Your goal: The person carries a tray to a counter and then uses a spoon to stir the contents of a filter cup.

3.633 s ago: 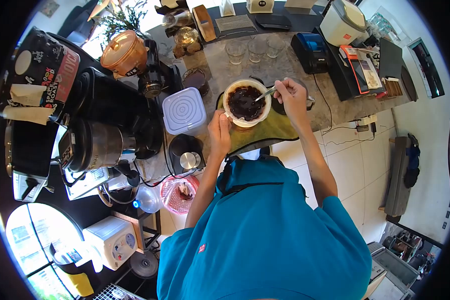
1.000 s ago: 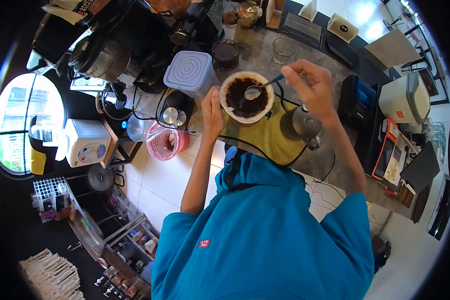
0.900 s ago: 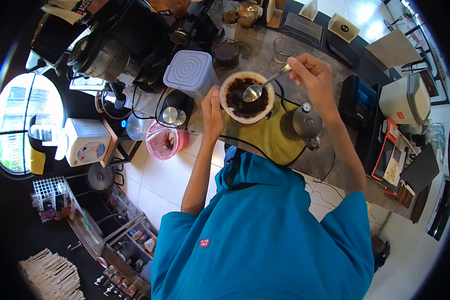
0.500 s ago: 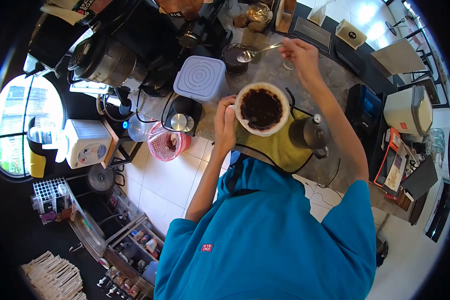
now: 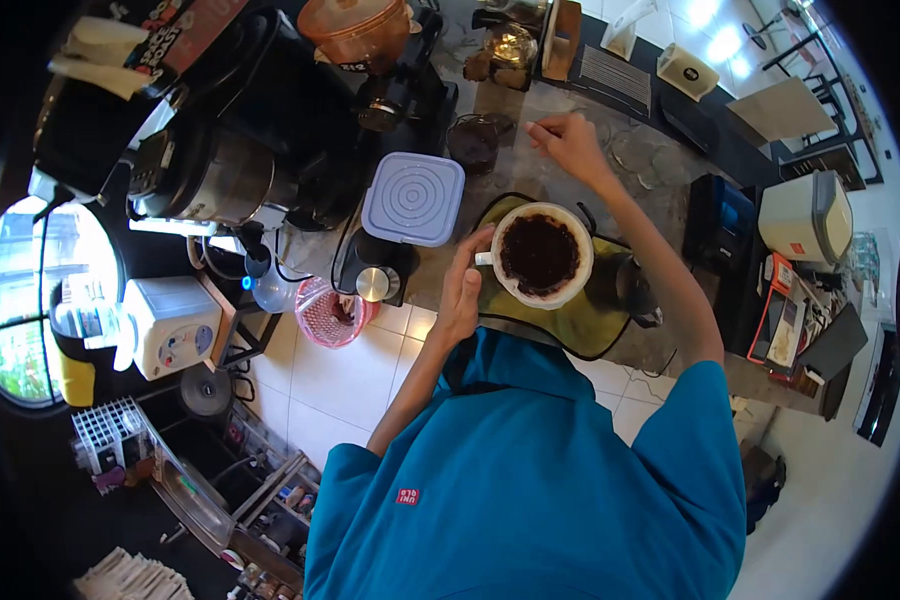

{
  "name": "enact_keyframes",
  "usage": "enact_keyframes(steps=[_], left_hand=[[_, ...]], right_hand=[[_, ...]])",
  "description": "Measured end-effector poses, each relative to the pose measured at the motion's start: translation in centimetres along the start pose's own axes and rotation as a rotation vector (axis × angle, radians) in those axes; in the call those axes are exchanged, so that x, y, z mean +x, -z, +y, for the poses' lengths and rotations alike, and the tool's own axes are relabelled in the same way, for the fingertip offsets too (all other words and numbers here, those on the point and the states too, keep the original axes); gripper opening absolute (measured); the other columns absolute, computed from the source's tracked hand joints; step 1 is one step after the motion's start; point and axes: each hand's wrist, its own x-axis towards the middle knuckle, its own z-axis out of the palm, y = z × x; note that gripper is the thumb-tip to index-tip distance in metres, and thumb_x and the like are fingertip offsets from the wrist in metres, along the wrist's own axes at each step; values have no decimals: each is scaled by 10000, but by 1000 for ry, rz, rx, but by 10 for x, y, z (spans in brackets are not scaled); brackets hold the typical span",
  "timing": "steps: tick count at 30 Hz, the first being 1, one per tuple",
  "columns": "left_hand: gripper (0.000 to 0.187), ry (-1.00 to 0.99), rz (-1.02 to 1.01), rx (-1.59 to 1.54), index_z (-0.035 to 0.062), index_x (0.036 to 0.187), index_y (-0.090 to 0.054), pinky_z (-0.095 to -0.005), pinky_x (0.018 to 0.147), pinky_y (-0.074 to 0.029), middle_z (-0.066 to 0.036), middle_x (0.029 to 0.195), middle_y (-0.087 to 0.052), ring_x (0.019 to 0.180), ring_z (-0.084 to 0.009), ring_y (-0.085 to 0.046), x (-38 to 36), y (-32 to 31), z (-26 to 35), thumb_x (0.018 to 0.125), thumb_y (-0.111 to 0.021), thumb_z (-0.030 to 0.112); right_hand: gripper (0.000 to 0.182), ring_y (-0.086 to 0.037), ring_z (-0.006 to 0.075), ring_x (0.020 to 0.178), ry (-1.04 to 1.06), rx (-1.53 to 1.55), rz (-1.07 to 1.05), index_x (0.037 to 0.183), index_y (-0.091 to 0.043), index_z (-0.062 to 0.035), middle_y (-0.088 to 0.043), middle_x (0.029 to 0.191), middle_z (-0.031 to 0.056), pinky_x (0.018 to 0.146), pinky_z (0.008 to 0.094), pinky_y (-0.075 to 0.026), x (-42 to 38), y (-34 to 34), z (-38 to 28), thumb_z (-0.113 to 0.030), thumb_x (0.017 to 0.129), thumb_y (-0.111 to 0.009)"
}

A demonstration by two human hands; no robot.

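A white cup [image 5: 587, 262] of dark liquid stands on a yellow-green cloth [image 5: 582, 335] at the counter's front. At its handle is my left hand [image 5: 460, 292], with fingers and thumb apart and the handle showing between them; a fingertip seems to touch near the cup's wall. My right hand [image 5: 573, 148] is beyond the cup with fingertips pinched together, beside a glass vessel [image 5: 473, 145] of dark liquid. The spoon it held shortly before is hardly visible now, its bowl apparently in the dark vessel. A dark grey cylindrical container [image 5: 632, 285] stands under my right forearm.
Left of the cup sit a lidded plastic box [image 5: 413, 198] and a metal-topped black cylinder [image 5: 374, 284]. Coffee machines crowd the far left. A pink basket [image 5: 332, 315] is on the floor below. A black device [image 5: 715, 225] and white bin [image 5: 808, 218] line the right side.
My right hand has moved left and lower toward the glass vessel, and the spoon has almost vanished from view. My left hand's grip on the cup handle has loosened. The camera view has shifted slightly.
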Motion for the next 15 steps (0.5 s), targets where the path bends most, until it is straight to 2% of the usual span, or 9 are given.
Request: enact_keyframes(steps=[3, 6, 7, 9, 10, 12, 13, 14, 15], left_hand=[[904, 21, -60, 22, -32, 1416, -336, -410, 1110, -267, -210, 1417, -412, 1342, -315, -372, 1, 5, 4, 896, -375, 707], [1051, 80, -91, 44, -24, 1444, -297, -425, 1125, -247, -207, 1441, -384, 1362, -315, -340, -2, 11, -13, 795, -472, 783], [1122, 144, -112, 72, -22, 1450, -286, -426, 1128, -250, -202, 1438, -386, 1353, -304, -352, -2, 15, -9, 731, -546, 799], [1170, 187, -138, -61, -15, 1446, -278, -413, 1089, -336, -184, 1405, -422, 1303, -292, -425, -1, 11, -9, 627, -777, 656], [1163, 185, -150, -42, -11, 1441, -281, -406, 1074, -362, -178, 1390, -437, 1284, -286, -447, 0, 12, -9, 604, -838, 573], [1136, 195, -173, -11, -6, 1438, -289, -416, 1095, -335, -186, 1412, -413, 1314, -294, -413, -1, 13, -16, 602, -870, 497], [1136, 193, -157, 0, -6, 1438, -289, -416, 1095, -335, -186, 1412, -413, 1314, -294, -413, -1, 14, -18, 602, -870, 497], [1113, 173, -186, 36, -1, 1437, -294, -420, 1104, -320, -193, 1427, -394, 1330, -302, -391, 1, 14, -20, 607, -875, 459], [1092, 158, -215, 73, 3, 1435, -298, -425, 1114, -304, -200, 1443, -375, 1347, -311, -369, 2, 15, -23, 611, -880, 421]], right_hand=[[323, -666, 123, 631, -58, -34, 70, 958, -709, 23, -704, 739, 89, 607, 276, -505, -30, 41, -3, -287, 885, -657], [305, -666, 130, 660, -183, -127, 281, 960, -713, 6, -702, 747, 102, 628, 288, -507, -97, 98, 16, -283, 875, -669], [293, -664, 140, 669, -210, -202, 468, 959, -715, 0, -700, 748, 109, 636, 291, -505, -125, 115, 30, -276, 869, -676], [255, -664, 183, 698, -270, -311, 789, 955, -716, -10, -700, 775, 127, 667, 299, -503, -178, 149, 56, -243, 854, -693], [246, -672, 202, 753, -285, -452, 896, 974, -716, -22, -706, 852, 141, 699, 308, -507, -208, 166, 73, -233, 850, -693], [333, -665, 275, 875, -394, -681, 1030, 1027, -706, -28, -696, 942, 158, 803, 377, -501, -266, 195, 112, -301, 837, -705], [380, -648, 313, 924, -356, -815, 1054, 1036, -697, -20, -687, 967, 165, 841, 398, -489, -294, 209, 138, -332, 822, -721], [480, -616, 334, 1010, -404, -931, 1020, 1105, -665, -25, -662, 1052, 177, 875, 421, -475, -312, 216, 139, -395, 805, -726], [603, -570, 357, 1096, -557, -1031, 979, 1210, -602, -42, -618, 1153, 193, 921, 460, -447, -330, 222, 153, -471, 799, -709]])
